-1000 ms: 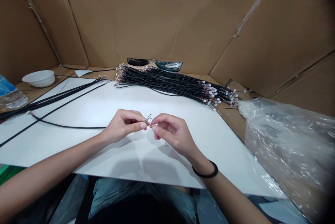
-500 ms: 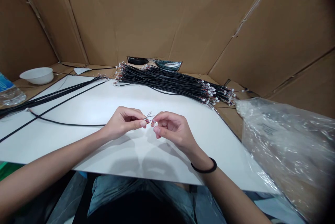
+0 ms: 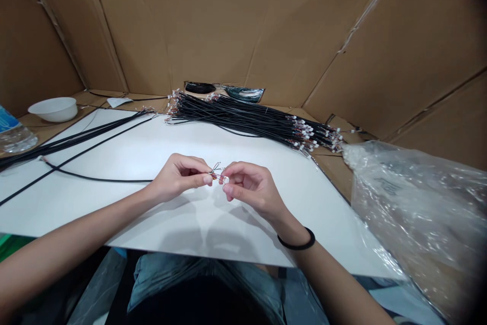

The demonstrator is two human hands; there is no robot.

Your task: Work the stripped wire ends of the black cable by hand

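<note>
My left hand [image 3: 184, 177] pinches the wire end of a black cable [image 3: 110, 179], whose sheath runs left from behind the hand across the white board. Thin loose wires [image 3: 216, 167] fan out past the left thumb and forefinger. Between the thumb and curled fingers of my right hand [image 3: 251, 184] is a small white connector [image 3: 225, 180]. Several coloured wires link it to the left hand's grip. Both hands hover close together above the white board [image 3: 205, 137]. Fingers partly cover the connector, so which wires sit in it cannot be made out.
A thick pile of black cables with white connectors [image 3: 243, 114] lies along the board's back edge. More black cables [image 3: 91, 130] lie at the left, near a white bowl [image 3: 55, 110] and a water bottle [image 3: 15, 132]. A clear plastic bag [image 3: 418, 203] covers the right side. Cardboard walls [image 3: 213, 21] surround the table.
</note>
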